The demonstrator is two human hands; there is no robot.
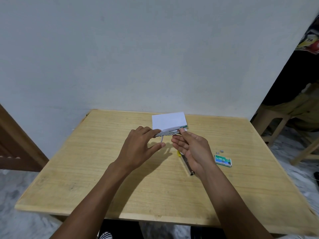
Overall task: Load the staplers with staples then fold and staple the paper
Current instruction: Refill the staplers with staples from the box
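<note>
Above the wooden table (96,169), my left hand (139,147) grips the rear of a silver stapler (168,134) that is swung open; its thin pusher rod hangs down. Folded white paper (168,120) sits at the stapler's front end, which shows a green edge. My right hand (193,150) pinches that front end with thumb and forefinger; the other fingers are spread. A second stapler (187,167) with a yellow tip lies on the table, mostly hidden under my right hand. A green staple box (223,160) lies to the right, with small staple strips (221,150) just behind it.
The table stands against a pale wall (138,57). A brown wooden door (15,144) is at the left. Wooden stools (283,121) stand at the right on a marbled floor.
</note>
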